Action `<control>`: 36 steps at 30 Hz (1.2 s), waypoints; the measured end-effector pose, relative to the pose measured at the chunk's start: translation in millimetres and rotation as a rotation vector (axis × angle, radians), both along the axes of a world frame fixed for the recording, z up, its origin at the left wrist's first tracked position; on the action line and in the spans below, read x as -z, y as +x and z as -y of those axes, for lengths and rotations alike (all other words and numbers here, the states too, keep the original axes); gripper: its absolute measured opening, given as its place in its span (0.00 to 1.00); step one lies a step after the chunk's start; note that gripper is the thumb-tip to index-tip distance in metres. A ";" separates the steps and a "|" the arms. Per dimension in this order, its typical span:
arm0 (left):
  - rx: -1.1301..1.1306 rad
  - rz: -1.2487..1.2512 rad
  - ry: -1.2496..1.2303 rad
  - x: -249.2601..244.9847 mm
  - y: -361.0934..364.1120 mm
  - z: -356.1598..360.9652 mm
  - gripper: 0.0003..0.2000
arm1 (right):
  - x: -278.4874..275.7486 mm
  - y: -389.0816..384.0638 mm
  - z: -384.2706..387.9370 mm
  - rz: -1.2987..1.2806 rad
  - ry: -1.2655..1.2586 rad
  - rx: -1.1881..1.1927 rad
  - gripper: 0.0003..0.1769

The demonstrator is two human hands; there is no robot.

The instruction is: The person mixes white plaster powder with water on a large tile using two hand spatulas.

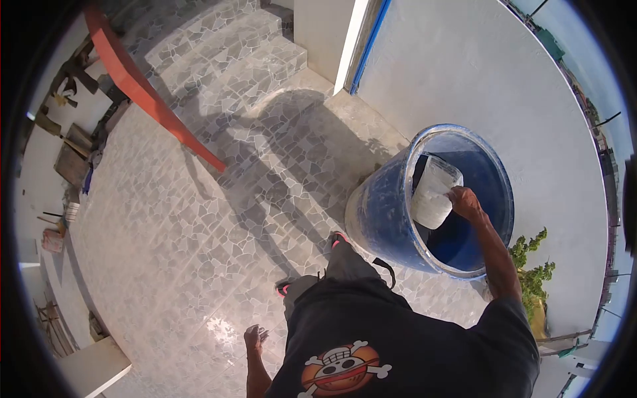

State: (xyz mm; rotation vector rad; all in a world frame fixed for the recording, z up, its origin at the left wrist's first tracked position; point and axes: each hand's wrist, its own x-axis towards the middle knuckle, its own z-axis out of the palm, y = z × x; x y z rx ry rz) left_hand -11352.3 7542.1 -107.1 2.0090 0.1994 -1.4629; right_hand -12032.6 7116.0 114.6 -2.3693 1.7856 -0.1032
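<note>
My right hand [467, 202] reaches over the rim of a large blue barrel [378, 209]. Its fingers are closed on the edge of a whitish, cloudy plastic container [432, 199], which is tilted inside the barrel's mouth. Below the container the barrel looks dark, and I cannot make out what is at the bottom. My left hand [255, 337] hangs low beside my body, over the tiled floor. Its fingers are loosely bent and apart, with nothing seen in them.
Stone-patterned tiles [166, 265] cover the floor and the steps [259, 60]. A red-orange beam [149, 93] slants across the upper left. Beside the barrel stand a white wall [557, 166] and a leafy plant [531, 272]. Tools and assorted items line the left side.
</note>
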 end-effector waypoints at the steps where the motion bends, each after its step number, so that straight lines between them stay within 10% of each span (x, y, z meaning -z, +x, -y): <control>1: 0.003 0.000 -0.019 3.7 12.3 -3.7 0.18 | -14.3 0.6 -3.8 0.005 -0.023 0.033 0.12; 13: -0.078 -0.011 -0.035 55.3 105.5 -100.3 0.14 | -175.0 72.8 -46.5 -0.021 -0.189 0.224 0.18; 20: -0.306 0.022 -0.131 69.3 153.1 -172.3 0.12 | -193.3 189.2 -46.5 -0.102 -0.258 -0.111 0.19; 36: -0.360 0.481 -0.241 65.7 412.9 -277.9 0.10 | 11.1 776.7 -92.0 0.044 -0.149 -0.946 0.06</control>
